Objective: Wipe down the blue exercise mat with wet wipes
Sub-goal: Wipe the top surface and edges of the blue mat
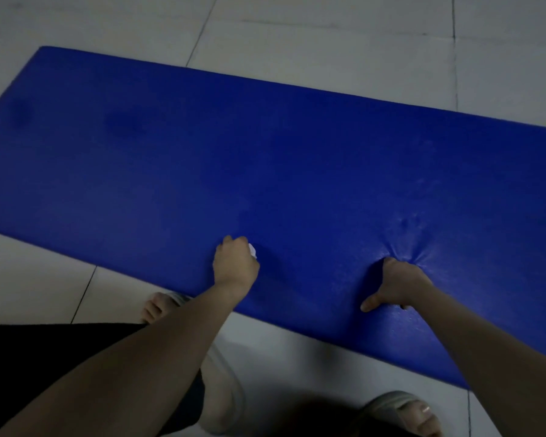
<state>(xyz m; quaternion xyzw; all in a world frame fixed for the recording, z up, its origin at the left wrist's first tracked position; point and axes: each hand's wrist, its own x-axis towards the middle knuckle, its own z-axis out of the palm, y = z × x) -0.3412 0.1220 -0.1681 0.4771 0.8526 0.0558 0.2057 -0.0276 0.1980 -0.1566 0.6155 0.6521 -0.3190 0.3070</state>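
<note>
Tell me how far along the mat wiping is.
Looks done: a faint damp sheen shows on the mat around the right hand, which presses it. In hand: the left hand grips a wet wipe by the near edge. Left: the dull left stretch.

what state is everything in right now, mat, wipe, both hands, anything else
blue mat: unrolled flat on the tile floor, puckered at the right hand
wet wipe: bunched, mostly hidden in the left hand
left hand: grips the wipe, over the mat's near edge
right hand: presses into the mat, thumb out, fingers hidden
sandal: worn, off the mat
</note>
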